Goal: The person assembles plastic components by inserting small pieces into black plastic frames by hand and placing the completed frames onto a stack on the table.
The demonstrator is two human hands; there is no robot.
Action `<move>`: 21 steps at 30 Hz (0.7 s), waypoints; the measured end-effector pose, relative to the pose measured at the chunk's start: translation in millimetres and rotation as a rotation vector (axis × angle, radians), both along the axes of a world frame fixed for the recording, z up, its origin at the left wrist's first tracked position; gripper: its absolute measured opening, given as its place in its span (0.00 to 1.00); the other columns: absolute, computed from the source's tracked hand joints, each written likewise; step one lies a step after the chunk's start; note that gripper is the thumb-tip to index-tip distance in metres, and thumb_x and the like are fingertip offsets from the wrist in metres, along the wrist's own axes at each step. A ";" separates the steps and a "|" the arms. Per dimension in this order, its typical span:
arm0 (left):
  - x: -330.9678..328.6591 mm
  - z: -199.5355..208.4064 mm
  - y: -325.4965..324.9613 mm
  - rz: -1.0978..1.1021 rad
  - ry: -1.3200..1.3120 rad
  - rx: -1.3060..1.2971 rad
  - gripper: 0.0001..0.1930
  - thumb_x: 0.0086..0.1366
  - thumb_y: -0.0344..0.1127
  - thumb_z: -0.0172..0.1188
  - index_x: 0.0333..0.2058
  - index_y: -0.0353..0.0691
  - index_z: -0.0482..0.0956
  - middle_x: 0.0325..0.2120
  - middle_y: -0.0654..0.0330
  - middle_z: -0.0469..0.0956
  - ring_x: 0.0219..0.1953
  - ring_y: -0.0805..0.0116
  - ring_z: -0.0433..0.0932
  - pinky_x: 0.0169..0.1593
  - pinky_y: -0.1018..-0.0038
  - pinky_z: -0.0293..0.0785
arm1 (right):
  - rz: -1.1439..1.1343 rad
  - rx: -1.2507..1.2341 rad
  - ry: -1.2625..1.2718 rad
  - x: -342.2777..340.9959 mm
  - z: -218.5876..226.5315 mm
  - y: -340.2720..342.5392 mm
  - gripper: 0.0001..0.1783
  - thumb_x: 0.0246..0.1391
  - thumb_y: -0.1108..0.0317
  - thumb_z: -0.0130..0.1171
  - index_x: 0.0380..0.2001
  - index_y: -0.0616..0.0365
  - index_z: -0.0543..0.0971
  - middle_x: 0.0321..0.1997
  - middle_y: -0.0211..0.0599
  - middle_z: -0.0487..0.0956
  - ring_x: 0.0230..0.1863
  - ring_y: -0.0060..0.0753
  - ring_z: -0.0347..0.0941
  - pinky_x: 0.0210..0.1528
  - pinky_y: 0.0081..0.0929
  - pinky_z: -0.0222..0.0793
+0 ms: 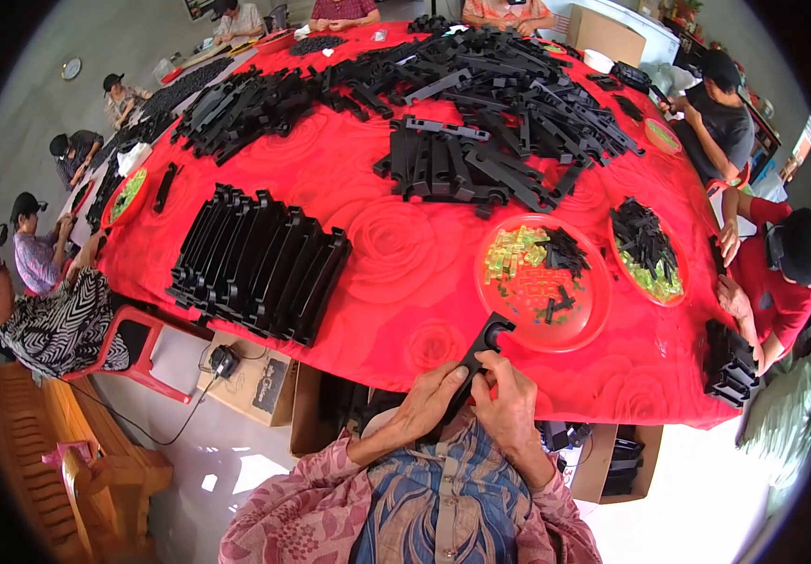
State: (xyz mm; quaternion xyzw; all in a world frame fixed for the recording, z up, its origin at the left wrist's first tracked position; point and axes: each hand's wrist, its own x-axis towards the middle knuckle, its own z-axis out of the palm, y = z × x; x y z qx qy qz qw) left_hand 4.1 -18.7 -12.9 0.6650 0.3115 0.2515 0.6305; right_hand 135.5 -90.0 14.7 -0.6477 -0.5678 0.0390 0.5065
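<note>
Close in front of my body, at the table's near edge, I hold a long black plastic part (486, 340) with a hooked end pointing away from me. My left hand (429, 404) is closed round its lower left side. On the other side, the bent fingers of my right hand (507, 399) press against the part; whether they pinch a small piece too is hidden. Just beyond my hands is a red plastic plate (542, 334) with yellow-green translucent pieces (516, 252) and small black strips (565, 252). Left of it stands a row of similar black parts (259, 263).
A red rose-patterned cloth (396, 235) covers the table. Large heaps of black parts (518, 103) lie farther back. At right is another plate (623, 273) of small pieces. Several people work around the table, one in red (786, 273). Cardboard boxes (255, 376) stand below the edge.
</note>
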 end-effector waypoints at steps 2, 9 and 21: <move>0.2 -1.0 -0.8 0.010 -0.032 -0.008 0.19 0.74 0.44 0.44 0.41 0.30 0.72 0.23 0.56 0.68 0.29 0.69 0.67 0.34 0.70 0.65 | 0.001 -0.009 0.005 -0.3 -0.8 -0.7 0.17 0.45 0.83 0.60 0.42 0.63 0.76 0.27 0.43 0.79 0.22 0.35 0.75 0.24 0.30 0.69; 2.1 -10.9 -1.8 0.003 -0.036 -0.036 0.19 0.73 0.44 0.46 0.42 0.29 0.74 0.24 0.59 0.71 0.29 0.72 0.68 0.33 0.70 0.66 | -0.012 -0.129 0.087 -2.2 5.7 -4.3 0.17 0.46 0.84 0.59 0.41 0.61 0.76 0.27 0.43 0.78 0.22 0.34 0.75 0.24 0.29 0.69; -2.3 -2.2 5.4 -0.015 0.004 -0.012 0.21 0.72 0.46 0.47 0.38 0.29 0.74 0.21 0.53 0.70 0.26 0.69 0.70 0.31 0.67 0.66 | -0.007 -0.141 -0.001 -3.1 7.2 -1.2 0.16 0.45 0.84 0.59 0.40 0.63 0.77 0.29 0.43 0.79 0.21 0.34 0.74 0.22 0.27 0.67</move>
